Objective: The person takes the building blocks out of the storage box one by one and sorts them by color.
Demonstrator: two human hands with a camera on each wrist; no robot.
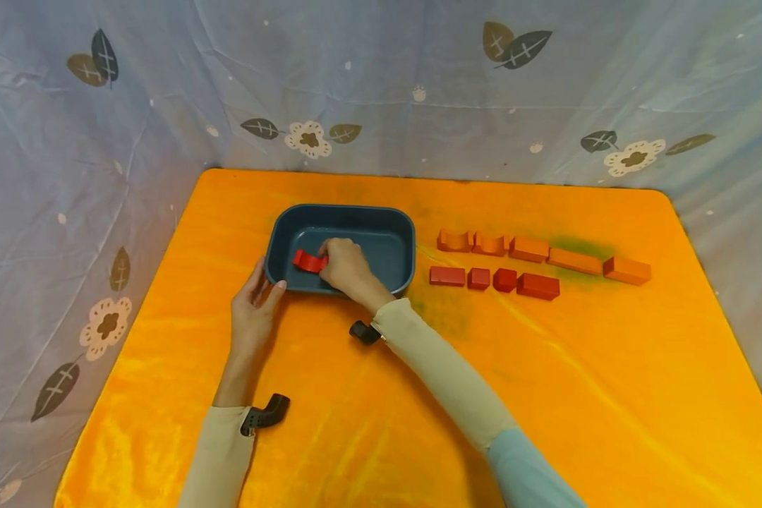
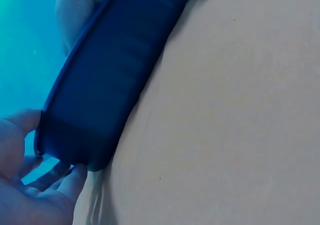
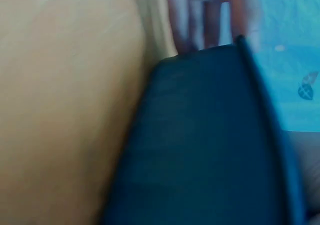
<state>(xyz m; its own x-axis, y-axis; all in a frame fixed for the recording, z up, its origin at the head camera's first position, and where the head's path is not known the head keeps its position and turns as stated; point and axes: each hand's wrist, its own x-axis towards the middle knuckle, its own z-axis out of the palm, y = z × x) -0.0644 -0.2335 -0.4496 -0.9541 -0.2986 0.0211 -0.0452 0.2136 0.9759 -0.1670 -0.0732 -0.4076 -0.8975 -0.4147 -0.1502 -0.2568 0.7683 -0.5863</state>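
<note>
A dark blue-grey rectangular tub (image 1: pixel 406 247) sits on the table toward the left. My left hand (image 1: pixel 254 307) grips its near left corner, thumb at the rim. In the left wrist view the fingers of the left hand (image 2: pixel 45 185) reach round the end wall of the tub (image 2: pixel 100 85). Reaching over the near rim, my right hand (image 1: pixel 346 268) pinches the right end of a red curved block (image 1: pixel 307 261) inside the tub. The right wrist view is blurred and shows mostly the outer wall of the tub (image 3: pixel 200 135); the block is hidden there.
Right of the tub runs a row of orange blocks (image 1: pixel 574 261), two of them with scooped tops. Nearer me lies a row of red blocks (image 1: pixel 447 276). An orange-yellow cloth (image 1: pixel 609 395) covers the table, and a patterned grey curtain (image 1: pixel 419 92) hangs behind.
</note>
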